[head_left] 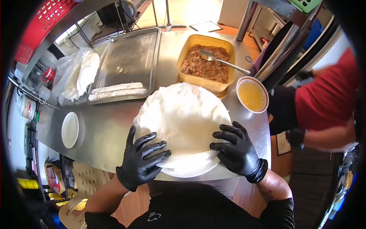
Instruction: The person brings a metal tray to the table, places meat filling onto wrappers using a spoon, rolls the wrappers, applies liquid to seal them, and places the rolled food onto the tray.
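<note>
A round white plate (190,170) at the front of the metal table bears a wide, thin white dough sheet (183,118). Its near edge is folded over into a flap. My left hand (143,158), in a black glove, rests at the sheet's left near edge with fingers spread. On the right near edge lies my right hand (238,150), also gloved, fingers apart. Behind the plate stands a yellow tub (206,84) of reddish-brown filling (202,63) with a spoon (228,63) on it. Two white rolls (118,91) lie on a metal tray (129,57).
Right of the tub is a bowl of yellow liquid (251,94). More white sheets in plastic (80,74) lie at the left, and a small white plate (70,129) nearer. A person in a red shirt (324,95) stands at the right. A chair (85,183) is below left.
</note>
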A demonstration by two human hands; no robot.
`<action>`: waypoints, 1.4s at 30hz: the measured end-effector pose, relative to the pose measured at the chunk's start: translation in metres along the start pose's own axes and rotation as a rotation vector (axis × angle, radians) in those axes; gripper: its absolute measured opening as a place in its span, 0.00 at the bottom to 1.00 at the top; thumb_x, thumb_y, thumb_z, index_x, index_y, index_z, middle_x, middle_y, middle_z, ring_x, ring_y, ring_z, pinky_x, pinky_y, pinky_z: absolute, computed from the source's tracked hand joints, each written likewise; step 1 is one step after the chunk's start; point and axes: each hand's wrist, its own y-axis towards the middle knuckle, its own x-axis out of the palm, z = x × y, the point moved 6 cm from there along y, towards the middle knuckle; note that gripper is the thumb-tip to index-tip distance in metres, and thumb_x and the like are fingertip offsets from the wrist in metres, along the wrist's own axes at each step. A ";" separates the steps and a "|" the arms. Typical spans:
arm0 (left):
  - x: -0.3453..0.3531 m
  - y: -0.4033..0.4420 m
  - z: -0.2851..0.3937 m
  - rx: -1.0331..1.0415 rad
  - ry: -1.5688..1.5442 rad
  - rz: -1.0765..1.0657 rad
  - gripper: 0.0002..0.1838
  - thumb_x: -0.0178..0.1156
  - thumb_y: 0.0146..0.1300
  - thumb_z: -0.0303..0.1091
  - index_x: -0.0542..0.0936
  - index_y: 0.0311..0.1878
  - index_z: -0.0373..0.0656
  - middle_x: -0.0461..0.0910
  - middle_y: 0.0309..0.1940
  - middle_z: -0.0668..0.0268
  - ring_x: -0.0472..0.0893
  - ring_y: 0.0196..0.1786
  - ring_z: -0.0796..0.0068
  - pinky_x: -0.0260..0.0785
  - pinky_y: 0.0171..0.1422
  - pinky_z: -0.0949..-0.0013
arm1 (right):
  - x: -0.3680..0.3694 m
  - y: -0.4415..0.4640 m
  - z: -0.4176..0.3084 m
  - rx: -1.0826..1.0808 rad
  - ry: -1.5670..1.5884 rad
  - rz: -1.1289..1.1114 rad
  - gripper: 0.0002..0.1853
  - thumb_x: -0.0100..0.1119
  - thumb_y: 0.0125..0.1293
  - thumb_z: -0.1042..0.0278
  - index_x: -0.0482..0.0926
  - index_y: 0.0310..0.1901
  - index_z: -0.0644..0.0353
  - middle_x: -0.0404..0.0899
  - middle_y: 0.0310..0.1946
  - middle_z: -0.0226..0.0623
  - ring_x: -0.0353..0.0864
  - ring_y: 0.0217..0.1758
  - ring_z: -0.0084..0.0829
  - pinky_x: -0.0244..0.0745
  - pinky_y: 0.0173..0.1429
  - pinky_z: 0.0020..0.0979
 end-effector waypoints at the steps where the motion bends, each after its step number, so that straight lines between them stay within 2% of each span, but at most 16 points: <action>1: -0.004 0.002 0.001 -0.011 -0.003 0.032 0.26 0.74 0.44 0.35 0.89 0.53 0.55 0.85 0.57 0.68 0.77 0.69 0.54 0.43 0.84 0.28 | -0.004 0.000 0.001 -0.003 0.034 0.050 0.15 0.70 0.60 0.71 0.87 0.50 0.49 0.83 0.57 0.34 0.77 0.67 0.43 0.68 0.71 0.50; 5: -0.007 0.009 0.006 0.033 -0.029 -0.003 0.25 0.73 0.45 0.35 0.89 0.53 0.54 0.85 0.57 0.66 0.78 0.66 0.54 0.54 0.79 0.31 | -0.012 0.006 -0.004 0.032 0.171 0.077 0.14 0.70 0.59 0.72 0.86 0.48 0.50 0.83 0.55 0.34 0.79 0.65 0.42 0.72 0.67 0.46; 6: -0.012 0.014 0.012 0.071 0.000 0.010 0.24 0.72 0.46 0.36 0.89 0.52 0.53 0.85 0.55 0.65 0.82 0.60 0.54 0.67 0.70 0.39 | -0.014 0.008 -0.008 -0.014 0.081 0.080 0.13 0.71 0.60 0.71 0.86 0.47 0.50 0.85 0.52 0.34 0.83 0.59 0.40 0.76 0.60 0.42; 7: -0.015 0.015 0.011 0.071 0.002 0.010 0.24 0.72 0.46 0.36 0.89 0.52 0.53 0.85 0.55 0.65 0.82 0.60 0.54 0.67 0.70 0.39 | -0.016 0.010 -0.009 -0.015 0.081 0.082 0.13 0.71 0.60 0.71 0.86 0.47 0.50 0.85 0.52 0.34 0.83 0.59 0.40 0.76 0.60 0.42; 10: -0.029 0.030 0.004 0.025 -0.013 -0.067 0.24 0.73 0.47 0.34 0.89 0.53 0.49 0.87 0.53 0.59 0.86 0.48 0.56 0.80 0.52 0.56 | -0.025 0.019 -0.006 0.074 0.056 0.110 0.11 0.69 0.64 0.70 0.87 0.47 0.53 0.87 0.49 0.34 0.87 0.46 0.38 0.81 0.48 0.37; 11: -0.039 0.040 -0.004 -0.031 -0.071 -0.052 0.19 0.72 0.56 0.34 0.88 0.53 0.51 0.87 0.53 0.62 0.87 0.47 0.58 0.80 0.51 0.59 | -0.027 0.031 -0.003 0.075 0.167 0.208 0.08 0.67 0.66 0.71 0.88 0.46 0.55 0.88 0.45 0.38 0.88 0.44 0.41 0.82 0.48 0.38; 13: -0.053 0.064 -0.032 -0.173 -0.257 0.033 0.15 0.72 0.60 0.31 0.88 0.51 0.48 0.89 0.47 0.60 0.88 0.47 0.57 0.81 0.51 0.61 | -0.037 0.066 0.009 0.139 0.206 0.187 0.07 0.66 0.66 0.73 0.87 0.45 0.58 0.88 0.41 0.42 0.88 0.41 0.43 0.83 0.47 0.37; 15: -0.092 0.091 -0.037 -0.069 -0.286 0.287 0.14 0.73 0.61 0.24 0.87 0.50 0.40 0.89 0.45 0.57 0.89 0.45 0.62 0.80 0.51 0.65 | -0.071 0.104 0.013 0.126 0.239 0.249 0.08 0.66 0.67 0.74 0.87 0.46 0.60 0.88 0.39 0.43 0.90 0.43 0.39 0.83 0.49 0.33; 17: -0.134 0.112 -0.005 -0.023 -0.379 0.315 0.12 0.68 0.63 0.18 0.86 0.50 0.32 0.87 0.51 0.52 0.87 0.52 0.64 0.79 0.57 0.66 | -0.111 0.120 -0.005 0.274 0.368 0.276 0.07 0.66 0.68 0.74 0.87 0.46 0.62 0.89 0.41 0.42 0.90 0.45 0.34 0.82 0.52 0.30; 19: -0.158 0.107 0.011 0.015 -0.306 0.429 0.15 0.64 0.62 0.13 0.86 0.52 0.32 0.85 0.54 0.50 0.86 0.57 0.59 0.78 0.62 0.64 | -0.129 0.121 -0.018 0.062 0.490 0.459 0.09 0.60 0.72 0.77 0.86 0.49 0.64 0.88 0.45 0.34 0.83 0.39 0.19 0.80 0.46 0.25; 21: -0.153 0.097 0.022 0.012 -0.193 0.414 0.18 0.63 0.60 0.11 0.85 0.54 0.32 0.84 0.56 0.51 0.85 0.59 0.58 0.78 0.63 0.64 | -0.133 0.110 -0.027 0.007 0.520 0.464 0.11 0.60 0.69 0.81 0.86 0.50 0.64 0.88 0.48 0.37 0.86 0.45 0.24 0.82 0.52 0.28; 22: -0.151 0.091 0.028 0.012 -0.078 0.404 0.22 0.62 0.58 0.10 0.85 0.56 0.33 0.84 0.58 0.51 0.84 0.62 0.56 0.77 0.65 0.63 | -0.129 0.099 -0.033 -0.102 0.338 0.450 0.12 0.61 0.67 0.82 0.86 0.51 0.64 0.88 0.49 0.39 0.87 0.48 0.28 0.82 0.54 0.30; 24: -0.118 0.068 0.027 0.191 0.097 0.191 0.26 0.68 0.53 0.19 0.86 0.59 0.39 0.81 0.63 0.52 0.82 0.65 0.49 0.76 0.67 0.55 | -0.103 0.071 -0.036 -0.183 0.160 0.400 0.12 0.66 0.64 0.82 0.86 0.49 0.62 0.88 0.48 0.42 0.88 0.50 0.36 0.83 0.55 0.34; 27: -0.049 0.038 0.011 0.147 -0.049 0.102 0.24 0.73 0.56 0.28 0.86 0.59 0.45 0.82 0.59 0.55 0.81 0.63 0.49 0.76 0.66 0.51 | -0.039 0.038 -0.020 -0.109 0.216 0.251 0.13 0.69 0.61 0.79 0.86 0.48 0.60 0.86 0.49 0.43 0.87 0.52 0.43 0.84 0.54 0.39; 31: 0.000 0.014 0.001 0.038 -0.083 0.088 0.20 0.74 0.57 0.31 0.87 0.55 0.46 0.84 0.57 0.56 0.81 0.62 0.49 0.77 0.63 0.52 | 0.006 0.012 -0.007 -0.035 0.153 0.140 0.15 0.69 0.60 0.75 0.85 0.49 0.58 0.85 0.51 0.41 0.84 0.57 0.43 0.82 0.58 0.42; 42: 0.009 0.002 0.006 -0.034 -0.087 0.178 0.18 0.77 0.55 0.35 0.88 0.50 0.51 0.84 0.57 0.61 0.80 0.64 0.51 0.73 0.65 0.48 | 0.005 -0.001 -0.015 -0.012 -0.005 0.162 0.14 0.73 0.59 0.67 0.87 0.47 0.54 0.86 0.49 0.35 0.84 0.58 0.39 0.77 0.61 0.42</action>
